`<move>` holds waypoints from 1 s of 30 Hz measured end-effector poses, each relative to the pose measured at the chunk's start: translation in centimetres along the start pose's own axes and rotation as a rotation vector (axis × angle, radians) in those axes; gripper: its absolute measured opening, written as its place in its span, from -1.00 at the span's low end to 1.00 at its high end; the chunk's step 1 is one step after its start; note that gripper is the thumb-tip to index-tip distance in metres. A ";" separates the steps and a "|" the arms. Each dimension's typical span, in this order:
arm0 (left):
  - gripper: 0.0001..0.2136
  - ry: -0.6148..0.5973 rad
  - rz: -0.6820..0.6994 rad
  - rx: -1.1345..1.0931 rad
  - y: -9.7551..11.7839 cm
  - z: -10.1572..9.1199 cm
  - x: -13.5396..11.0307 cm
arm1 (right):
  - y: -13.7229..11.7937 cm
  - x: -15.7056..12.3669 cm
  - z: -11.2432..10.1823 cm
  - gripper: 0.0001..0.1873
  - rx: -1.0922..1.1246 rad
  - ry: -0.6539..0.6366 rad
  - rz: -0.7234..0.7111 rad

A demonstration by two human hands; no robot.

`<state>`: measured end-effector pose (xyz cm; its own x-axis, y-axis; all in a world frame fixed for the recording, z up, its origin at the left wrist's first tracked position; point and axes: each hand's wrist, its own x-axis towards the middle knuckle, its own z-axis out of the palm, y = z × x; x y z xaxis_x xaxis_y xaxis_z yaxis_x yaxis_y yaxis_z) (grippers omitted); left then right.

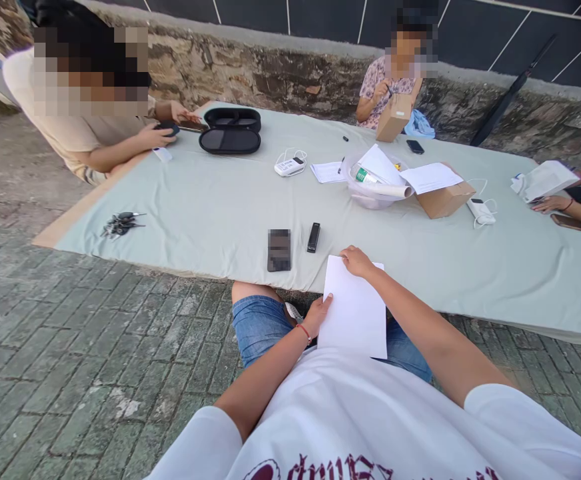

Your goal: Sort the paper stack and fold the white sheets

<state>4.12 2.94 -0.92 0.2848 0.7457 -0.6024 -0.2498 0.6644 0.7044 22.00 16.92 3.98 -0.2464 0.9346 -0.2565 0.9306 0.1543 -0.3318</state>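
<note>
White sheet (354, 310) — fingers of left hand (317, 315) behind it

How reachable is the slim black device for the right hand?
Probably yes: the right hand grips the white sheet at its top edge, near the slim black device, only bare cloth between. It must let go first.

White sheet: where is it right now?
Head view, lower centre: the white sheet is held between the left hand and right hand over the table's near edge, right of the small black device.
</note>
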 end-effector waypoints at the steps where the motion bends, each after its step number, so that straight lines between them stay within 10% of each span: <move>1: -0.44 -0.001 -0.029 -0.010 0.1 0.1 -0.1 | -0.1 0.0 0.0 -0.68 -0.003 -0.002 -0.004; 30: -0.43 0.012 -0.043 0.083 -0.4 0.1 0.4 | -2.3 -1.8 1.1 -0.52 -0.161 0.088 -0.183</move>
<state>4.42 2.92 -1.44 0.2823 0.7175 -0.6368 -0.1601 0.6897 0.7062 19.99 14.47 4.19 -0.3964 0.9097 -0.1234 0.9058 0.3656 -0.2144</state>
